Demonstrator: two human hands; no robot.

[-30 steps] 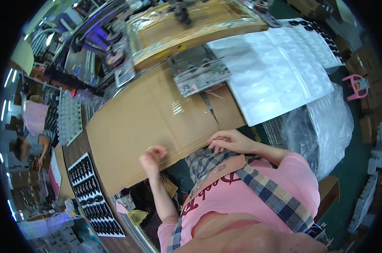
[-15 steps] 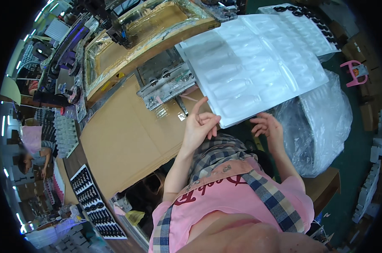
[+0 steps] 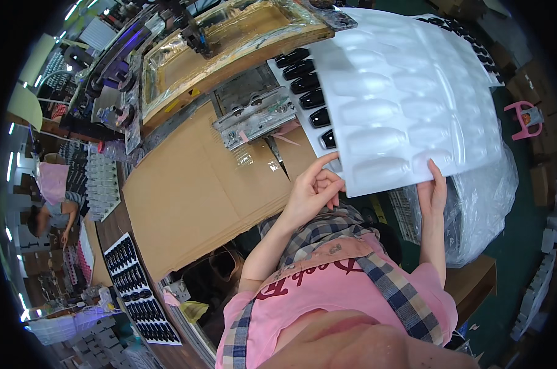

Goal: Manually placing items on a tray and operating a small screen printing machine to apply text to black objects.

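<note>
Head view: white moulded sheet (image 3: 389,117) in front of the person, right of centre, overlying a white tray (image 3: 310,136) of black pieces (image 3: 309,84), which show along its left side. Sheet is tilted in plan: left edge runs up and slightly left, near edge rises to the right. Long axis appears to run away from the person, though lens bend makes this uncertain; its elongated bulges lie crosswise, left to right.

Left hand (image 3: 320,184): at the near left corner, thumb and forefinger narrow against the edge; whether they pinch it, cannot tell. Right hand (image 3: 433,181): holding the near edge, fingertips on the upper face.

Obstacles: wooden frame (image 3: 248,69) beyond and left, close to the sheet's far left part. Below it, metal fixture (image 3: 257,117), just left of the black pieces. Dark pointed tool (image 3: 278,158) on the cardboard (image 3: 186,190), near the left hand. Clear plastic bag (image 3: 484,215) bulges out just right of the right hand.

Room: broad flat stretch of cardboard left of the left hand; its near edge faces the lap. Green floor to the right, with pink stool (image 3: 524,121) well apart. Far left, black-piece cards (image 3: 143,289) lie on the brown surface (image 3: 110,226).
</note>
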